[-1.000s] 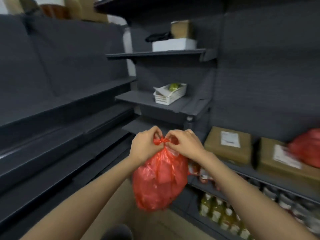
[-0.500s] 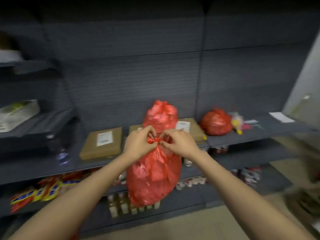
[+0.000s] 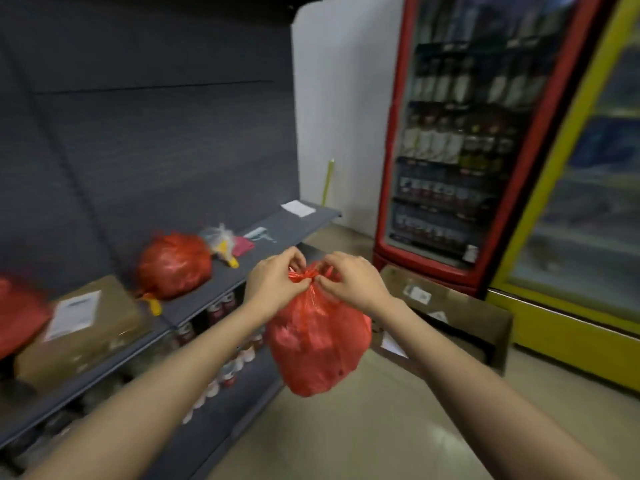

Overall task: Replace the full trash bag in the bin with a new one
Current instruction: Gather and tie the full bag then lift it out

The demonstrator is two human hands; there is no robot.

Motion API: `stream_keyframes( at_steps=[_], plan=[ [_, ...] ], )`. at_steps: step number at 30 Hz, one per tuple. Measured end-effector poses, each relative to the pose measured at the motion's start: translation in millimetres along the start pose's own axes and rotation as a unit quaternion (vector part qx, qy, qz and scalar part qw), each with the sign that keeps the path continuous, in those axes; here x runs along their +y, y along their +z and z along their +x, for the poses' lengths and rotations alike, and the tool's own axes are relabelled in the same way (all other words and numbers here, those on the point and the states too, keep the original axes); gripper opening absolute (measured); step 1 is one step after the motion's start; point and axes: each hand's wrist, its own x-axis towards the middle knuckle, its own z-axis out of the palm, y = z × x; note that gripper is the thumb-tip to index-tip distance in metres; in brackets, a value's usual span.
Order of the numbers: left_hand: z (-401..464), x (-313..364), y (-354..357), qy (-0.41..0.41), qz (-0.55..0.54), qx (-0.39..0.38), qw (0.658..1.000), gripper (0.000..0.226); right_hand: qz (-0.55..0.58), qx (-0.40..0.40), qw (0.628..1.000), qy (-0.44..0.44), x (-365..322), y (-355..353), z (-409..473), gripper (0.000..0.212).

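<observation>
1. Left hand (image 3: 275,284) pinches the gathered red neck of the full trash bag (image 3: 317,344), fingers curled round the twisted plastic.
2. Right hand (image 3: 351,284) pinches the same neck from the other side, fingertips almost touching the left hand's at the knot.
3. Bag is red, bulging, hanging free in mid-air below both hands, above the beige floor (image 3: 363,438), in front of the end of the grey shelf (image 3: 287,226).
4. Bin not in view.
5. On the shelf, left of the hands: another tied red bag (image 3: 173,265), lying on its side.
6. Just beside it to the right: small clear bag (image 3: 220,239) with something yellow in it, then a pink item (image 3: 242,245).
7. Further left: brown cardboard box (image 3: 83,327) with a white label, touching a third red bag (image 3: 19,313) at the frame edge.
8. White paper slip (image 3: 298,207) near the shelf's far end.
9. Lower shelf: row of small bottles, blurred.
10. Right side: red drinks fridge (image 3: 460,140), yellow fridge (image 3: 581,188) beside it.
11. Flat cardboard box (image 3: 450,306) on the floor in front of the fridges, behind the right forearm.
</observation>
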Motion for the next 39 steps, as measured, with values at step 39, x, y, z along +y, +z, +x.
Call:
stream_keyframes(
  at_steps=[39],
  plan=[
    [491.5, 200.0, 536.1, 0.266, 0.002, -0.269, 0.926, 0.012, -0.053, 0.061, 0.899, 0.431, 626.0, -56.3, 142.3, 0.017]
  ],
)
